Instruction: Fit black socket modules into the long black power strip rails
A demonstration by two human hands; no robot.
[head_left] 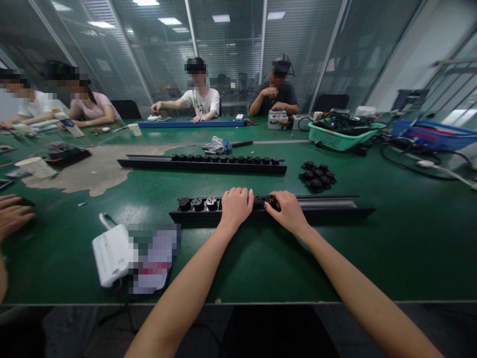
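A long black channel (328,213) lies across the green table in front of me, with black socket modules (198,203) in a row in its left part. My left hand (237,205) is closed over the middle of the channel, its fingers curled across the top and hiding some modules. Just to its right, my right hand (286,209) pinches a black socket module (273,201) at the end of the row. Right of that hand, the inside of the channel shows bare. A cluster of loose socket modules (317,177) lies beyond, to the right.
Behind stands a second black channel (201,165) holding several modules, with a glove (217,145) beyond it. A white power bank (114,256) and a phone (158,263) lie at left. A green basket (337,136) is at back right. Another person's hand (15,214) rests far left.
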